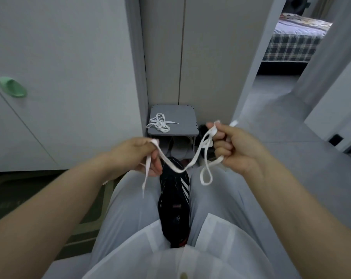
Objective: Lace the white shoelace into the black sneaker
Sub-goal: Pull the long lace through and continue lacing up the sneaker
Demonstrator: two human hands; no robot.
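Shoelace (176,168) sags between pinching left hand (137,155) and gripping right hand (238,147), above black sneaker (174,204)

Soft, even indoor light, no hard shadows; slight overall blur; wide-angle bending at edges, walls curving.

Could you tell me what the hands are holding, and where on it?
Both hold the white shoelace: the left hand pinches it near one dangling end, the right hand grips bunched loops toward the other end.
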